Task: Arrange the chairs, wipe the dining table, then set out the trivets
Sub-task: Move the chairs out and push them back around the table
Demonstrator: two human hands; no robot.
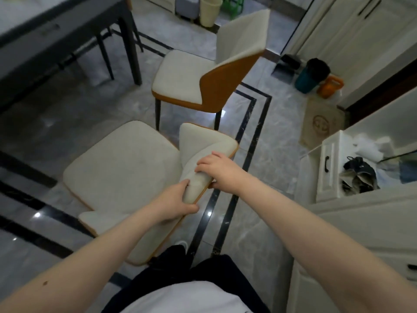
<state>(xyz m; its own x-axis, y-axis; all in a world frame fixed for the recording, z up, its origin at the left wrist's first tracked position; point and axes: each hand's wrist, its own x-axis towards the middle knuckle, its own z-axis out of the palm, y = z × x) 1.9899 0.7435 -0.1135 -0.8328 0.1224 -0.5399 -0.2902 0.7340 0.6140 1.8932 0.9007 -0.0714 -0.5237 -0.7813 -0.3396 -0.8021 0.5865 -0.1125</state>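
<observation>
A cream-cushioned chair (119, 168) with an orange shell stands right in front of me, its seat towards the left. My left hand (178, 202) grips the top edge of its backrest, thumb underneath. My right hand (216, 170) grips the same edge a little farther along, fingers curled over the cushion. A second matching chair (187, 75) stands beyond it, turned away from the dark dining table (45, 35) at the upper left. No trivets or cloth are in view.
White cabinets (352, 233) line the right side, with an open compartment holding dark items. A teal bin (309, 77), an orange jug (330, 86) and a mat (320, 123) sit on the floor at the right. Buckets (209, 10) stand at the back.
</observation>
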